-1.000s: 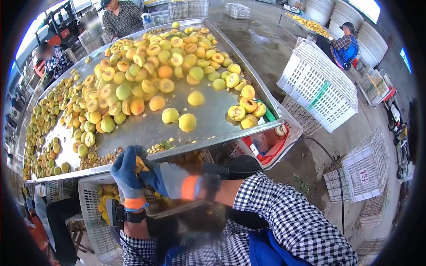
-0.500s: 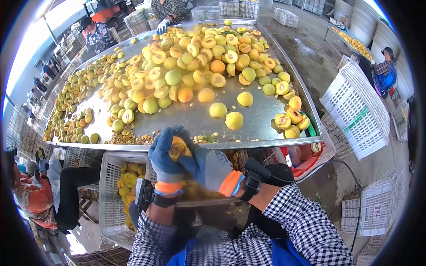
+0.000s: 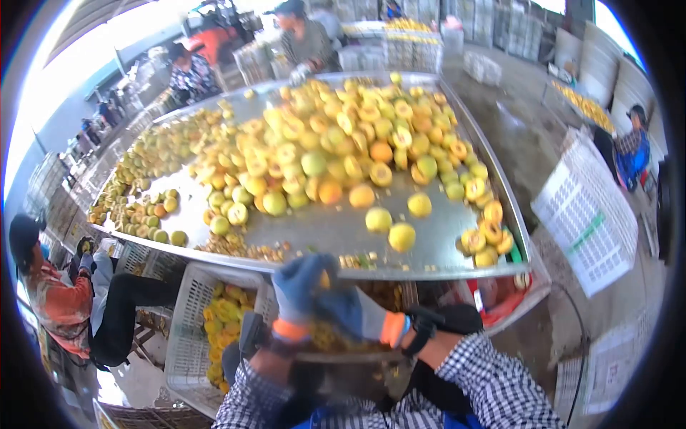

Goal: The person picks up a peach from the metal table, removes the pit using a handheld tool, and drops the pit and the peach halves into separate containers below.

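My left hand [image 3: 300,286], in a blue-grey glove with an orange cuff, is closed round a yellow peach [image 3: 325,279]. Only a sliver of that fruit shows between the gloves. Pressed up against it from the right is my right hand [image 3: 354,309], gloved alike, its fingers curled and smeared by motion. Both hands are together at the near edge of a metal table [image 3: 300,236]. A large heap of yellow peaches [image 3: 336,143], many of them halved, covers much of the tabletop. Loose pits [image 3: 243,247] lie along the near edge.
Below the table at left stands a white crate [image 3: 184,314] with peach pieces. A red-lined container [image 3: 500,300] sits under the right corner. Another white crate [image 3: 589,218] stands at right. A co-worker in orange [image 3: 57,300] sits at left; others are behind the table.
The view has tilted up and shifted left, so the table appears lower and farther right. My hands stay together at the table edge, and the peach between them is now more covered.
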`<action>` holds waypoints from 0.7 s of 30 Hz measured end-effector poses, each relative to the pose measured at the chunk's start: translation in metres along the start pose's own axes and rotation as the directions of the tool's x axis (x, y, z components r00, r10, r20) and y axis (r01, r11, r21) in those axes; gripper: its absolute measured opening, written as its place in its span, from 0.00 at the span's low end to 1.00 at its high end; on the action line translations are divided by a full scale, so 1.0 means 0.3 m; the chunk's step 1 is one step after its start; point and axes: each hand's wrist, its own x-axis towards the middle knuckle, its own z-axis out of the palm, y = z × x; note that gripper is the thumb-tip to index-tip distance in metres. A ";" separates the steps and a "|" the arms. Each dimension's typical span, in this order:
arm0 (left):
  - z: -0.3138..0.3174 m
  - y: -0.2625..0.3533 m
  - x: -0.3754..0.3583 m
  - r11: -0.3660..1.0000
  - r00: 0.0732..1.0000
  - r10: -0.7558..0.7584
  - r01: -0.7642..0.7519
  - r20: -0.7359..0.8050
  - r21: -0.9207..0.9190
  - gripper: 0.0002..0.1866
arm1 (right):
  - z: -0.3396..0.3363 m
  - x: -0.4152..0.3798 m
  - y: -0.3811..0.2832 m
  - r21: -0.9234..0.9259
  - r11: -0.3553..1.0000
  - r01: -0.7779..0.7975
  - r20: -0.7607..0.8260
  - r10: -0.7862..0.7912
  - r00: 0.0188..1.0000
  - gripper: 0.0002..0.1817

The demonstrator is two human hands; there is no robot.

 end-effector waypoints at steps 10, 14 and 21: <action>0.010 -0.065 -0.028 0.980 0.992 0.123 -0.117 -0.028 0.162 0.11 | -0.007 -0.032 -0.167 0.218 0.661 -0.718 0.170 0.699 0.695 0.19; -0.003 0.011 -0.026 0.994 0.967 -0.073 0.049 0.243 0.100 0.10 | 0.000 -0.075 -0.020 0.229 0.908 -0.350 0.181 0.314 0.932 0.22; 0.032 0.115 -0.024 0.970 0.896 -0.226 0.244 0.382 0.004 0.11 | -0.077 -0.065 -0.221 0.533 0.500 -0.683 0.485 0.481 0.731 0.22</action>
